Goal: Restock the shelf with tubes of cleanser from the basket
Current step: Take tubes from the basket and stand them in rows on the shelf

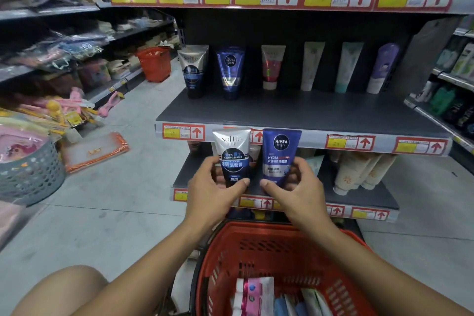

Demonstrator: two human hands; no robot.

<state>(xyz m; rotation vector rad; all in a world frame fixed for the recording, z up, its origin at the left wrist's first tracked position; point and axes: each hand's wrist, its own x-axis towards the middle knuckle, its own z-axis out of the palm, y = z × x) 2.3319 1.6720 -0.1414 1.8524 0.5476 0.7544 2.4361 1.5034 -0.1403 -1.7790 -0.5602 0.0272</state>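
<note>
Our left hand (214, 182) grasped a Softto tube (233, 154), our right hand (295, 182) a Nivea Men tube (279, 155); the shelf (295, 113) held six tubes, and more waited in the basket (282, 246).

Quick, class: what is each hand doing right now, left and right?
Left hand: grips the silver Softto tube, upright.
Right hand: grips the blue Nivea Men tube, upright.
</note>
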